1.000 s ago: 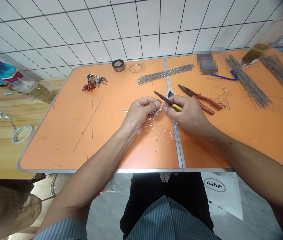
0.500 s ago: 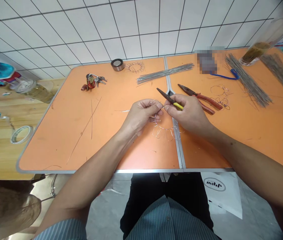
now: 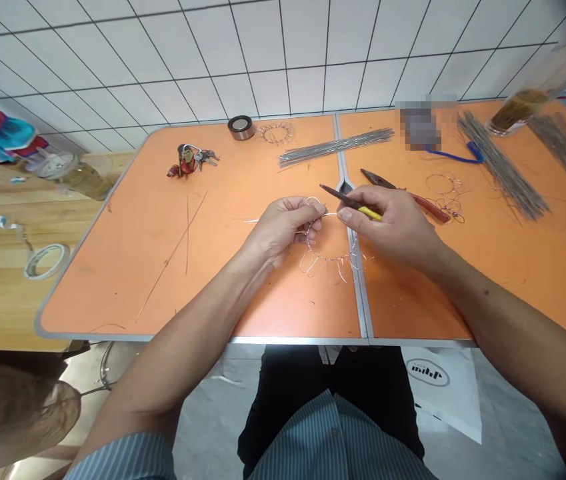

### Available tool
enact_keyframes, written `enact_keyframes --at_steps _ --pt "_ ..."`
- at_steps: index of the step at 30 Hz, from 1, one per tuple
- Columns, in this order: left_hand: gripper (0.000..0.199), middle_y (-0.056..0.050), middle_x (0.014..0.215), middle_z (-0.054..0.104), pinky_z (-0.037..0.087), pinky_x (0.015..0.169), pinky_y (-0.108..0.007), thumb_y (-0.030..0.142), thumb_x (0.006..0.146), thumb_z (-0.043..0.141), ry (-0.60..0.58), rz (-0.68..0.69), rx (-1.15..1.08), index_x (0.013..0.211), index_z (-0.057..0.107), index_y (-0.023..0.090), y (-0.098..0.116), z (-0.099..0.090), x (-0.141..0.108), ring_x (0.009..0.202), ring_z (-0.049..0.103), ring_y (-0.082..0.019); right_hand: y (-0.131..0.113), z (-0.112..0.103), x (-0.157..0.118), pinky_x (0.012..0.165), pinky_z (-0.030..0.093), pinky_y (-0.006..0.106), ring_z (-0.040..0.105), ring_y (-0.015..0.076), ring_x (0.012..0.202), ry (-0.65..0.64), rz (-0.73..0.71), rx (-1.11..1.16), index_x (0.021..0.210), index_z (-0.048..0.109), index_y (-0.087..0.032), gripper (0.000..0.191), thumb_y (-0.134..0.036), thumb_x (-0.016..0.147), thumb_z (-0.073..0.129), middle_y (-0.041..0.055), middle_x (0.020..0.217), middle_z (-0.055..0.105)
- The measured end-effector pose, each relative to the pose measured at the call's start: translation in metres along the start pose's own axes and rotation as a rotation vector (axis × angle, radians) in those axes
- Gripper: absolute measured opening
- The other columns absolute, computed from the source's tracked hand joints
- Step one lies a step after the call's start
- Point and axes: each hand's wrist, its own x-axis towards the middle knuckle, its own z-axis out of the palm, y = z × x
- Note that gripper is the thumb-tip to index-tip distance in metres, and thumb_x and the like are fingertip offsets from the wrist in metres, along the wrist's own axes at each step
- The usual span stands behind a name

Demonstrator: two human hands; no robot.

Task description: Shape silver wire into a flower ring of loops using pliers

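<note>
Over the middle of the orange table, my left hand is closed in a pinch on a thin wire ring with small wire loops around its edge. My right hand is wrapped around a small pair of pliers with dark jaws and a yellow handle, their tip pointing up and left. Between the two hands runs a short straight bit of wire; its right end meets my right thumb and fingertips. Behind my right hand lie larger red-handled pliers, partly covered by it.
A bundle of straight wires lies at the back, near a tape roll and keys. Further wire bundles and a cup are at right. Loose wires lie at left. A metal seam crosses the table.
My right hand has moved slightly right, away from the left, with the yellow-handled pliers. The gap between my hands is wider and shows straight wire. The view has shifted slightly.
</note>
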Motion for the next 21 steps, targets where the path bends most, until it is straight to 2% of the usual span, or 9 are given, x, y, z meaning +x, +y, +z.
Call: enact_keyframes --at_steps 4,9,11,16,21 --pt "0.028 0.002 0.063 0.063 0.042 0.052 -0.021 0.019 0.091 0.076 0.011 0.007 0.032 0.066 0.065 0.017 0.003 -0.001 0.000 0.049 0.053 -0.005 0.012 -0.016 -0.004 0.074 0.043 0.038 0.067 0.0244 0.086 0.013 -0.227 -0.365 0.099 0.078 -0.024 0.030 -0.049 0.107 0.063 0.0065 0.093 0.075" --pt "0.030 0.002 0.063 0.063 0.039 0.051 -0.021 0.018 0.092 0.076 0.009 0.027 0.046 0.065 0.063 0.016 0.003 -0.004 0.000 0.049 0.052 -0.004 0.016 -0.031 -0.013 0.064 0.033 0.038 0.064 0.0229 0.081 0.067 -0.431 -0.792 0.100 0.079 -0.021 0.048 -0.056 0.116 0.050 0.0090 0.090 0.076" --pt "0.030 0.002 0.063 0.063 0.039 0.051 -0.021 0.017 0.092 0.076 0.002 0.028 0.043 0.065 0.063 0.016 0.003 -0.005 0.001 0.049 0.052 -0.005 0.013 -0.034 -0.015 0.065 0.033 0.039 0.063 0.0235 0.080 0.054 -0.469 -0.876 0.098 0.079 -0.021 0.052 -0.057 0.117 0.048 0.0100 0.089 0.077" --pt "0.031 0.001 0.064 0.063 0.040 0.051 -0.021 0.019 0.091 0.077 -0.033 0.023 0.036 0.064 0.062 0.017 0.003 -0.006 0.000 0.050 0.052 -0.005 0.005 -0.036 -0.013 0.070 0.033 0.043 0.063 0.0273 0.084 -0.018 -0.460 -0.995 0.098 0.080 -0.024 0.056 -0.060 0.117 0.042 0.0125 0.096 0.079" --pt "0.032 0.001 0.064 0.062 0.040 0.052 -0.021 0.021 0.090 0.081 -0.049 -0.004 0.056 0.064 0.062 0.017 0.006 -0.004 -0.003 0.052 0.051 -0.005 0.007 -0.039 -0.010 0.069 0.030 0.044 0.060 0.0277 0.085 -0.039 -0.513 -1.041 0.095 0.078 -0.025 0.054 -0.063 0.115 0.047 0.0121 0.092 0.076"
